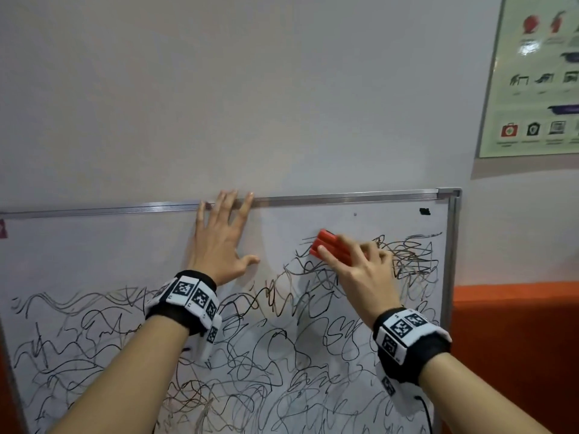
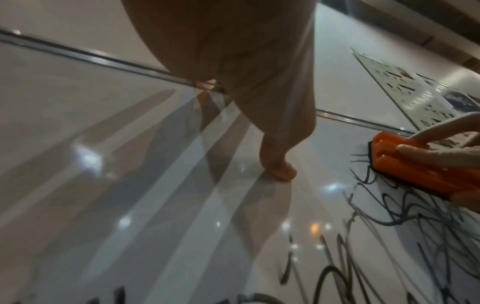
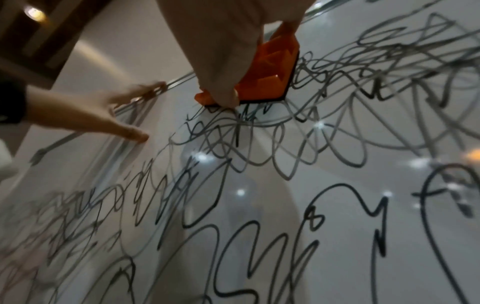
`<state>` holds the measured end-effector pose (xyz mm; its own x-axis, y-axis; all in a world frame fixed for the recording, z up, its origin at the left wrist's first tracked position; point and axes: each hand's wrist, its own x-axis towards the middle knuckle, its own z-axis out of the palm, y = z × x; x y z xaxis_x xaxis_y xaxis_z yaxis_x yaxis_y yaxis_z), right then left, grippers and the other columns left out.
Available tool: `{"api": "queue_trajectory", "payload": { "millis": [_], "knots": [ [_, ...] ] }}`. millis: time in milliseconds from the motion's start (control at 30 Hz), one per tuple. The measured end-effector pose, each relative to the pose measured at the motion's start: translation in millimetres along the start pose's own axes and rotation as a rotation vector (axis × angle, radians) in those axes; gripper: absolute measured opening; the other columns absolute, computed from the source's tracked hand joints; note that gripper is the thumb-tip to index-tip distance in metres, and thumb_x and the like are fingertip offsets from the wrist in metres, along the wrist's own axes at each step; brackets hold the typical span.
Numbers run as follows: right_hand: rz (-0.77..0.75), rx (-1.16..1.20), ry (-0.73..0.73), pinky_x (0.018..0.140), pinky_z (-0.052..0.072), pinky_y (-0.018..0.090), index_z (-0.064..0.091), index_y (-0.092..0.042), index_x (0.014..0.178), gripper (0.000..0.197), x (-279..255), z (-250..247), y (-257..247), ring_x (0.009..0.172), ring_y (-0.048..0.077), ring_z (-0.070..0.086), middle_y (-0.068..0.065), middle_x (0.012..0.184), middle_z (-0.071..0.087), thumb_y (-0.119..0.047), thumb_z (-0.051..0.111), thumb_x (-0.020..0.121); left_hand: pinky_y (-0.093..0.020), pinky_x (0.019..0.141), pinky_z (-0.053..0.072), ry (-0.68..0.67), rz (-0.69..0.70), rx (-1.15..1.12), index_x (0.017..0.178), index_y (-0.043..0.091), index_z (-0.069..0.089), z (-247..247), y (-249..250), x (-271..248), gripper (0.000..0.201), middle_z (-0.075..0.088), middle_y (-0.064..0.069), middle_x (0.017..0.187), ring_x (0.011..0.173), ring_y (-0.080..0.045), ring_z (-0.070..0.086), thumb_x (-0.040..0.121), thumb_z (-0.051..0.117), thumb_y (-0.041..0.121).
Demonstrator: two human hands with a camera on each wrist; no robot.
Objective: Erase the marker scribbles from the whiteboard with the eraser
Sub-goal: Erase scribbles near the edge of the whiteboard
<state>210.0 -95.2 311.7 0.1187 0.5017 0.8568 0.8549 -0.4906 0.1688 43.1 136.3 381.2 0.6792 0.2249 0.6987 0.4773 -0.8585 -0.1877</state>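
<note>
A whiteboard [image 1: 94, 245] with a metal frame leans against the wall, its lower part and upper right covered in black marker scribbles [image 1: 282, 355]. My right hand [image 1: 354, 267] grips an orange-red eraser [image 1: 329, 245] and presses it flat on the scribbles near the board's upper right. The eraser [image 3: 270, 82] has a dark felt pad against the board, and it also shows in the left wrist view as an orange block [image 2: 415, 170]. My left hand [image 1: 222, 239] lies flat with spread fingers on the clean upper middle of the board, fingertips reaching the top frame.
A poster [image 1: 539, 73] with icons hangs on the wall at the upper right. An orange surface [image 1: 513, 339] lies right of the board. A small black mark [image 1: 424, 211] sits near the board's top right corner. The board's upper left is free of scribbles.
</note>
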Motion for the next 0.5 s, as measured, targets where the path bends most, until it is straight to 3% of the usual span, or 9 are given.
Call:
{"api": "queue_trajectory", "payload": {
  "millis": [133,267,300,400,433,500],
  "knots": [
    [0.263,0.056,0.082,0.071,0.043,0.047,0.061,-0.031,0.133,0.073,-2.3,7.8,-4.0,0.09,0.034,0.049,0.012,0.132,0.055,-0.008,0.084,0.067,-0.052,0.121,0.0,0.026,-0.062,-0.007,0.156,0.027,-0.004,2.3,7.7,0.2,0.13,0.016,-0.012,0.158,0.149,-0.029,0.008,0.063,0.081,0.058],
    [0.049,0.056,0.051,0.07,0.045,0.046,0.064,-0.032,0.128,0.076,2.4,15.1,-32.4,0.089,0.035,0.055,0.011,0.129,0.057,-0.006,0.087,0.061,-0.053,0.121,0.004,0.025,-0.115,-0.021,0.156,0.027,0.0,-0.3,15.0,0.4,0.128,0.017,-0.009,0.157,0.149,-0.027,0.008,0.063,0.084,0.052],
    [0.054,0.062,0.052,0.071,0.045,0.046,0.065,-0.033,0.128,0.075,5.2,14.8,-31.0,0.089,0.035,0.055,0.011,0.129,0.058,-0.006,0.087,0.061,-0.053,0.121,0.004,0.023,-0.125,-0.022,0.156,0.026,0.001,-1.0,16.9,0.6,0.127,0.016,-0.009,0.158,0.149,-0.028,0.007,0.063,0.084,0.05],
    [0.264,0.114,0.111,0.072,0.045,0.05,0.062,-0.034,0.131,0.074,6.4,16.6,-25.6,0.093,0.032,0.048,0.008,0.132,0.055,-0.007,0.084,0.065,-0.052,0.121,0.004,0.017,-0.159,-0.01,0.156,0.021,-0.001,-0.4,23.9,2.2,0.126,0.013,-0.01,0.16,0.15,-0.028,0.004,0.066,0.083,0.045],
    [0.275,0.113,0.111,0.073,0.046,0.051,0.06,-0.034,0.132,0.076,5.9,18.1,-29.3,0.094,0.032,0.046,0.008,0.134,0.053,-0.007,0.084,0.066,-0.052,0.121,0.005,0.011,-0.168,-0.003,0.156,0.02,-0.002,-0.8,25.7,2.6,0.125,0.012,-0.01,0.161,0.15,-0.028,0.003,0.067,0.082,0.044],
    [0.15,0.08,0.055,0.073,0.047,0.051,0.06,-0.035,0.132,0.078,6.1,19.8,-39.2,0.094,0.033,0.05,0.007,0.134,0.053,-0.007,0.085,0.064,-0.052,0.121,0.006,-0.009,-0.177,0.014,0.156,0.018,-0.001,-2.2,26.1,2.8,0.124,0.012,-0.01,0.161,0.15,-0.028,0.003,0.067,0.082,0.045]
  ]
}}
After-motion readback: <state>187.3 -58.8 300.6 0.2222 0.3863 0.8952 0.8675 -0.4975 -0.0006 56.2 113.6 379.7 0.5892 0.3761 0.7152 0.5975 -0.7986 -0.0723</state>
